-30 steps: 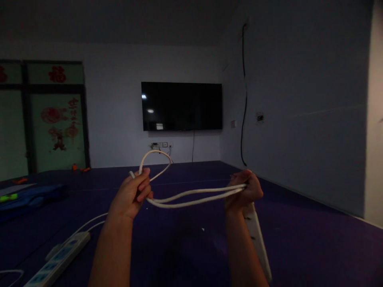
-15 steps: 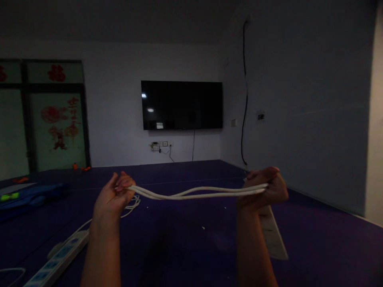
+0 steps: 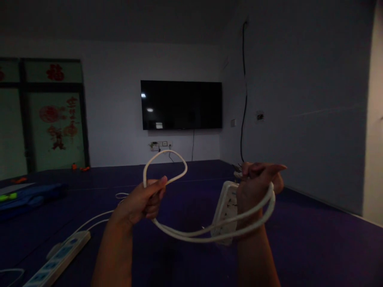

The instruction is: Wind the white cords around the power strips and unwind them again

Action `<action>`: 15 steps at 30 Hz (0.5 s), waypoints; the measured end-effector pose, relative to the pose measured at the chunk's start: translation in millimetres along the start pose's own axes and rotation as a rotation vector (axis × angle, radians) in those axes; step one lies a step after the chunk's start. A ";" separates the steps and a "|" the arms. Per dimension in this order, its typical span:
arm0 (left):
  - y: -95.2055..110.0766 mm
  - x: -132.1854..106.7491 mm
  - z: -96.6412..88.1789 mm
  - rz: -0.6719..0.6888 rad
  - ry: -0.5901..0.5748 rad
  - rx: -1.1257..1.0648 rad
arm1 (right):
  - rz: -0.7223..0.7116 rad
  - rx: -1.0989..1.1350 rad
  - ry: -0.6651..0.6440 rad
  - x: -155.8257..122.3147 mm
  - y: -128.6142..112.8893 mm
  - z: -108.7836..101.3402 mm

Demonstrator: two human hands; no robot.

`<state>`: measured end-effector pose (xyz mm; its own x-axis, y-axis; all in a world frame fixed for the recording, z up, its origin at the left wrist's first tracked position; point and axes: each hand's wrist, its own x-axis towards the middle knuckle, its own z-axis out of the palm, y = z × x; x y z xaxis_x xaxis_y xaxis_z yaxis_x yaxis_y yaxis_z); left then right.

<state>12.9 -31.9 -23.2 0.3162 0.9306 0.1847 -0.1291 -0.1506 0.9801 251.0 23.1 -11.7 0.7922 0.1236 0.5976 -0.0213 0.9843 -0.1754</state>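
Observation:
A white power cable (image 3: 206,239) runs in doubled strands between my two hands. My left hand (image 3: 143,201) is closed round it, thumb on top, and a small loop of cable stands up above the fist. On the right, the strands bend around the back of my right hand (image 3: 260,181), whose fingers are curled; what lies inside them is partly hidden. A pronged plug (image 3: 238,171) shows at that hand's left edge. Behind my right wrist a white power strip (image 3: 224,211) stands tilted, partly covered by the wrist; I cannot tell whether it hangs or rests.
Another power strip (image 3: 60,259) lies at the lower left on the purple surface (image 3: 179,263), with thin white cord beside it. Blue cloth (image 3: 32,197) with a yellow-green object (image 3: 8,197) is farther left. A television (image 3: 181,105) hangs on the far wall.
My left hand has moved right and lower, and a loop now rises above it. The taut cable sags. The power strip behind my right wrist has shifted from its right side to its left.

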 end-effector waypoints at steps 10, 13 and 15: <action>2.9 -5.0 31.2 -0.208 0.080 0.846 | 0.095 0.111 -0.204 -14.7 0.6 12.5; 3.3 -9.2 43.2 -0.137 -0.027 0.882 | 0.139 0.134 -0.266 -13.1 -2.6 11.1; 2.8 -10.5 49.9 -0.073 -0.058 0.893 | 0.170 0.151 -0.306 -11.6 -3.4 8.7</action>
<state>56.1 -58.7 -18.7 0.3456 0.9331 0.0995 0.6643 -0.3182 0.6763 236.6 19.4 -11.2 0.5512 0.2958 0.7802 -0.2441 0.9513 -0.1883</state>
